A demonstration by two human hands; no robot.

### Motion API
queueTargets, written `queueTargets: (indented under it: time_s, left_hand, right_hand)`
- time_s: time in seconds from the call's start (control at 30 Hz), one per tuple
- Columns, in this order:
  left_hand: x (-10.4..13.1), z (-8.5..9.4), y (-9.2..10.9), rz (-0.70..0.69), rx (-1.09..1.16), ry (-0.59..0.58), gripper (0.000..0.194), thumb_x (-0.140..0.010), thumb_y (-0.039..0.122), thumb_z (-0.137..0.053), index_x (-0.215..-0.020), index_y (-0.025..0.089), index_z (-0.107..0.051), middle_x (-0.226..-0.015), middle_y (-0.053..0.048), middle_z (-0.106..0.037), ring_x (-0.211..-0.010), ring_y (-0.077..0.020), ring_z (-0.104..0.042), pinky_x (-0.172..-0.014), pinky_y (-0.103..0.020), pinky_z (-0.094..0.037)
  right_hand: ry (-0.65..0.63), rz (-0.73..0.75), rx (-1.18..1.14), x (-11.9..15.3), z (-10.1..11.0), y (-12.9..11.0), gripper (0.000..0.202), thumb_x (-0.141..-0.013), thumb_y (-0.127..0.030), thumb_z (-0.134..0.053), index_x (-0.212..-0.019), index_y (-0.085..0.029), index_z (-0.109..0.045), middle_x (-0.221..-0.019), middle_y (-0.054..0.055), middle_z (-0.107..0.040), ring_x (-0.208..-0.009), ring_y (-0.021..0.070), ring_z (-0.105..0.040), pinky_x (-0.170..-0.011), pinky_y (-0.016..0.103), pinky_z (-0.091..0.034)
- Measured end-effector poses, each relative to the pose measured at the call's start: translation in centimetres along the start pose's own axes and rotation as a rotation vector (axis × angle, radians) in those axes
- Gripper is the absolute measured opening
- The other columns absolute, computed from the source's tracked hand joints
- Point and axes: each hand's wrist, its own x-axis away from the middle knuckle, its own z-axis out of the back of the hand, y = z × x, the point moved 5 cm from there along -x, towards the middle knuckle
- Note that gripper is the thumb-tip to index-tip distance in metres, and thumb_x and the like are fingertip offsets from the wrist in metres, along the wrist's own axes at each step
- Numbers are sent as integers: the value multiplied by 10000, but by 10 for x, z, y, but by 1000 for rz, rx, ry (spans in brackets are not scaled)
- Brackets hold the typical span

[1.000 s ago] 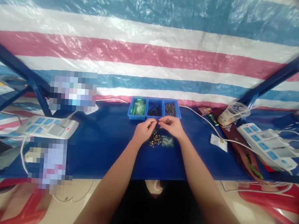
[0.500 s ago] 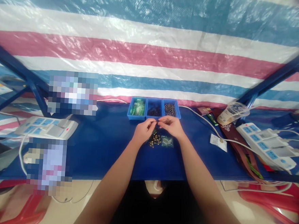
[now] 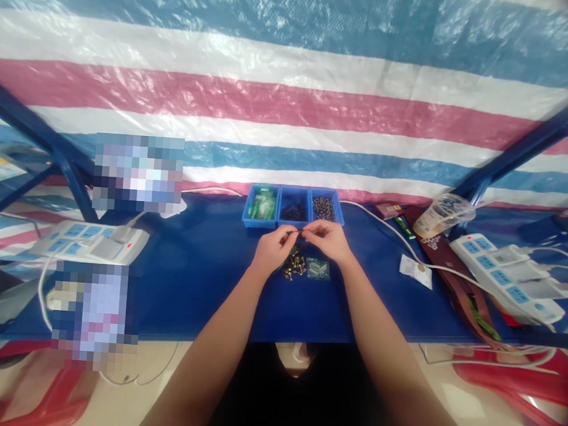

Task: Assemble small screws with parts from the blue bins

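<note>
- Our left hand (image 3: 272,248) and right hand (image 3: 328,239) meet fingertip to fingertip over the blue surface (image 3: 201,278), both pinched narrow around one small dark part (image 3: 301,230); it is too small for us to tell what it is.
- The part sits right between the two sets of fingertips, raised off the surface, just in front of the middle bin.
- Both our forearms reach straight forward from the near edge and converge, wrists a little lifted, knuckles turned upward.
- Directly under our hands lies a small heap of brass-coloured pieces (image 3: 294,264), and just beside it, to the right, a small clear bag (image 3: 318,268).
- Just beyond our fingertips stands a row of three blue bins (image 3: 294,208): green pieces in the left one, dark pieces in the middle, grey metal pieces in the right.
- Farther out, a white power strip (image 3: 90,241) lies at the left and another power strip (image 3: 506,275) at the right, with a clear plastic cup (image 3: 442,215) near it.
- The cup carries dark print that we cannot read.
</note>
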Motion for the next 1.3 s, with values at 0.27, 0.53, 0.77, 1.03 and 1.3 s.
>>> queueTargets:
  time_s: [0.27, 0.53, 0.77, 1.03, 1.3]
  left_hand:
    - [0, 2, 5, -2, -2, -21, 284, -950, 410, -456, -989, 215, -659, -716, 20, -630, -579, -91, -530, -619, -211, -408]
    - [-1, 1, 4, -7, 15, -4, 270, -931, 412, -499, -1021, 215, -659, -657, 32, -601, -557, -88, -517, -603, -209, -403]
    - [-1, 1, -1, 9, -13, 7, 261, -952, 384, -472, -1037, 209, -645, -769, 8, -667, -625, -99, -580, -637, -210, -425]
    - [-1, 0, -2, 10, 27, 2, 301, -926, 417, -522, -1109, 203, -628, -672, 31, -615, -584, -91, -548, -628, -205, -419]
    - [-1, 1, 2, -12, -12, -14, 274, -944, 400, -487, -1013, 214, -676, -777, 8, -680, -618, -95, -566, -640, -214, -419]
  right_hand:
    - [-37, -16, -43, 1, -3, 0, 333, -704, -437, -778, -878, -163, -703, -760, 48, -711, -636, 152, -661, -645, 295, -548]
    - [-31, -8, -13, 0, -2, -2, 338, -712, -455, -768, -873, -163, -713, -743, 49, -709, -631, 152, -652, -651, 306, -552]
    - [-34, -12, -62, 0, -4, 3, 370, -707, -447, -772, -943, -170, -705, -840, 61, -721, -658, 154, -675, -661, 309, -563]
    - [-9, -8, -69, 0, -2, 2, 331, -718, -430, -769, -906, -165, -706, -817, 58, -717, -641, 148, -665, -658, 306, -557]
    - [-22, -1, -47, 1, -4, -3, 335, -721, -440, -763, -916, -173, -711, -802, 56, -716, -627, 145, -654, -644, 305, -551]
